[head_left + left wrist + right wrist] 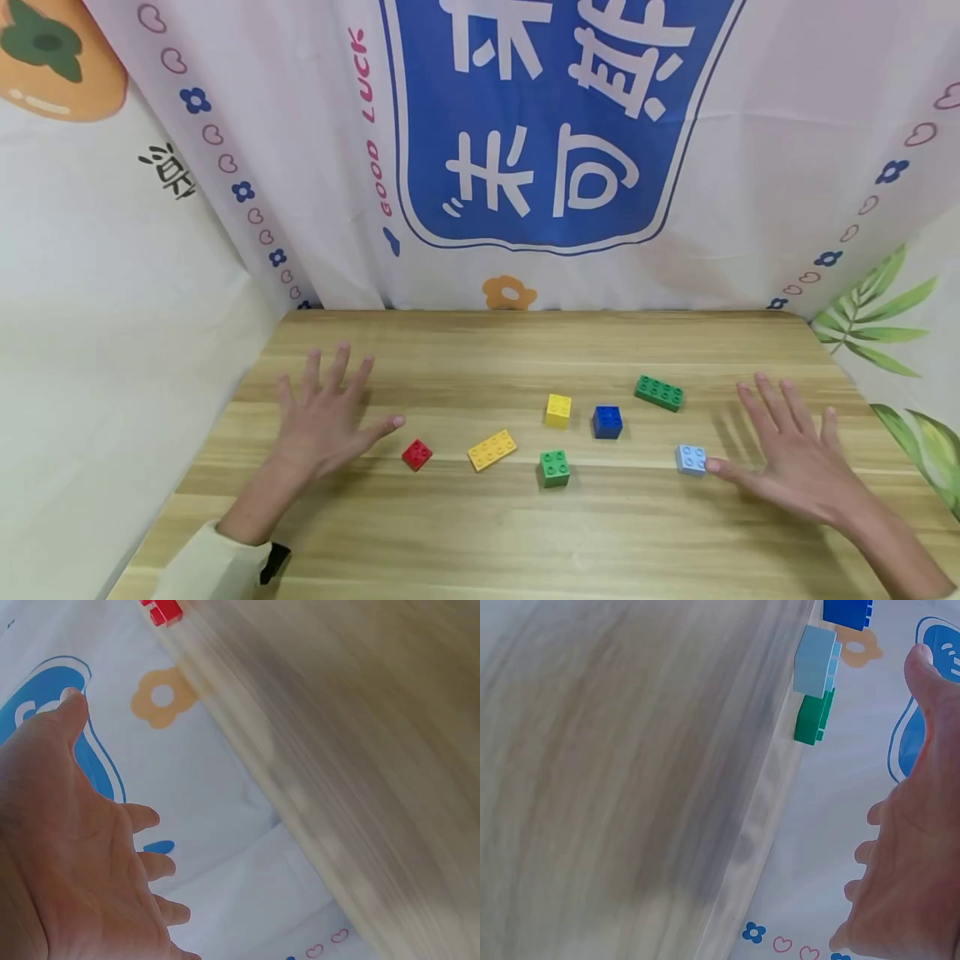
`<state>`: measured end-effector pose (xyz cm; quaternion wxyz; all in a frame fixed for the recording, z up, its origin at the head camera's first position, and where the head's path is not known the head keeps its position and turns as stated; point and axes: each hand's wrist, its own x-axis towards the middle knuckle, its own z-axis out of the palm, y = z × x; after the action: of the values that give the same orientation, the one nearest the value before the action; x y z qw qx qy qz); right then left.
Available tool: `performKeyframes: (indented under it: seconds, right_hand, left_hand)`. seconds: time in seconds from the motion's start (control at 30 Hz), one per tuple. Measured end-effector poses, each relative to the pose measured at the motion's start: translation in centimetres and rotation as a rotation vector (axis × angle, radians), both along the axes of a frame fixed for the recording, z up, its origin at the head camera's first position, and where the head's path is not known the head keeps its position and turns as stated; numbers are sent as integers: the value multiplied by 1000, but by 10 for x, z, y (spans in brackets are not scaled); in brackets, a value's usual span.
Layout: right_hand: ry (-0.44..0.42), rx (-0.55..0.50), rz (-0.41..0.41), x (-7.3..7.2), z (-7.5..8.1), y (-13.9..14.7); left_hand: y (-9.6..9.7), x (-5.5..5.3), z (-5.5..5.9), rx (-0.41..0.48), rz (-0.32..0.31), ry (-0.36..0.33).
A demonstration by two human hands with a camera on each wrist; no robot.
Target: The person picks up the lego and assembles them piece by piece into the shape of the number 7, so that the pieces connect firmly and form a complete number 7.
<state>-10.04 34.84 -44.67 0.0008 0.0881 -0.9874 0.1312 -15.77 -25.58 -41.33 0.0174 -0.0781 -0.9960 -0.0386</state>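
Observation:
Fingers spread, my left hand [321,429] hovers over the left part of the table, its thumb nearest a small red brick [417,454]. My right hand [798,467] is spread the same way on the right, thumb tip beside a light blue brick [691,459]; whether they touch I cannot tell. Between the hands lie a flat orange-yellow brick [492,451], a yellow brick [558,411], a green brick [554,468], a dark blue brick [607,422] and a long dark green brick [659,392]. Both wrist views show empty palms.
The bricks lie on a wooden table [450,542]. A printed white cloth [712,208] hangs behind its far edge, and more cloth [112,333] stands along the left side. A dark strap [275,563] shows at the left sleeve [217,567].

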Motion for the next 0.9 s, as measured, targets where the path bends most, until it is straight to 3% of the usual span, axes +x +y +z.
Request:
performKeyframes:
  seconds: [0.53,0.9]
  right_hand:
    - [57,-69,49,-8,3,-23]
    - [71,-119,90,-16,6,-42]
  left_hand:
    - [32,-3,-2,51,-29,-17]
    - [51,-4,-5,53,-74,15]
